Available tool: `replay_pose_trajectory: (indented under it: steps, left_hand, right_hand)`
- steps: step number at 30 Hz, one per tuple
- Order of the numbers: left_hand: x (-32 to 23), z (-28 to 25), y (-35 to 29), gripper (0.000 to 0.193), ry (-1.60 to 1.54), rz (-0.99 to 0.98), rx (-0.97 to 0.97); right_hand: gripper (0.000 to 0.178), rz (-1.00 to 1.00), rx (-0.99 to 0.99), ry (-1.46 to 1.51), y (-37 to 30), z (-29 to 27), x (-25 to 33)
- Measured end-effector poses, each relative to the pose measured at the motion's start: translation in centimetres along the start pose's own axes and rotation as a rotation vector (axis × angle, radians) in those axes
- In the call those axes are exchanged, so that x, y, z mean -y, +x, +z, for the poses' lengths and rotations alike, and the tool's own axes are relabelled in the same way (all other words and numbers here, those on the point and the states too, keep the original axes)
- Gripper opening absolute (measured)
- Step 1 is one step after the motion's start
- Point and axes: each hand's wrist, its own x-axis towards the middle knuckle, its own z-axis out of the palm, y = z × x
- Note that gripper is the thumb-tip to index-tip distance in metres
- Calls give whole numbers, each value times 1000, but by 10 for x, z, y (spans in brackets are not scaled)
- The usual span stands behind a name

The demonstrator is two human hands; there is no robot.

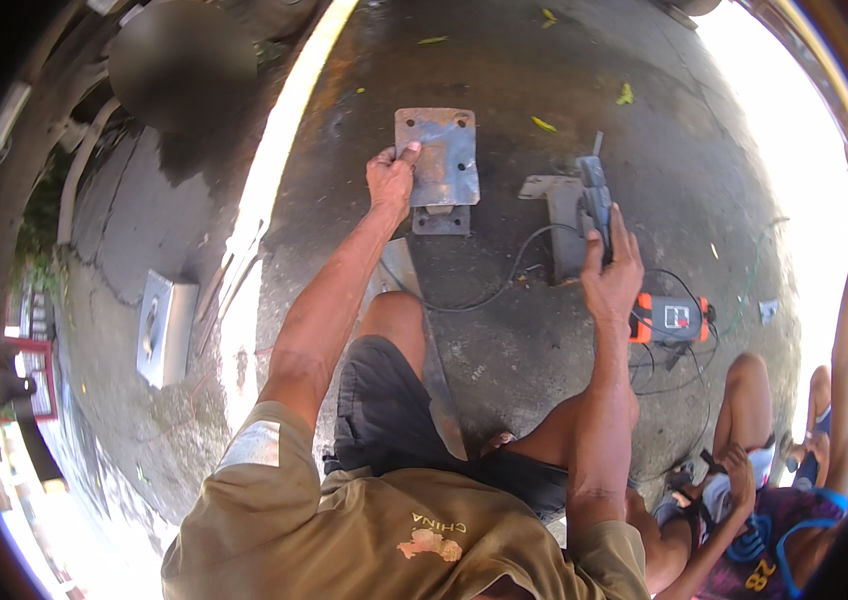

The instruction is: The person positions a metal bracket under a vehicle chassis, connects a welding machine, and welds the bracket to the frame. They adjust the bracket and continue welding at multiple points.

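Note:
My left hand (391, 183) pinches the left edge of a rusty square steel plate (449, 172) with bolt holes. A smaller holed plate (441, 225) shows below it, apparently part of the same bracket. My right hand (614, 275) has its thumb and fingers on either side of the grey handle of what looks like a welding electrode holder (596, 190), with a thin rod pointing away from me. Close to the holder's left is another steel bracket (565, 240), standing on the concrete. The palm hides the holder's near end.
An orange and black welding machine (671, 318) with cables sits to the right. One dark cable (504, 285) loops across the floor. A long flat metal bar (434, 365) lies by my left knee. A metal box (166, 328) stands at left. Another person (779, 540) sits close at lower right.

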Motion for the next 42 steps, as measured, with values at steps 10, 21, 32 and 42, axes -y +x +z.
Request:
replay_pose_trajectory:
  steps: [10, 21, 32, 42]
  left_hand:
    - [-79, -204, -25, 25, 20, -29, -396]
    - [-19, -419, -162, 31, 268, -199, -995]
    - [64, -527, -344, 36, -449, -162, -1315]
    - [112, -545, -443, 63, -333, -293, -1181]
  right_hand:
    - [48, -94, -24, -7, 17, 27, -23]
    - [47, -116, 10, 7, 22, 44, -12]
    - [48, -147, 0, -24, 30, 57, -22]
    - [49, -160, 67, -14, 29, 71, -10]
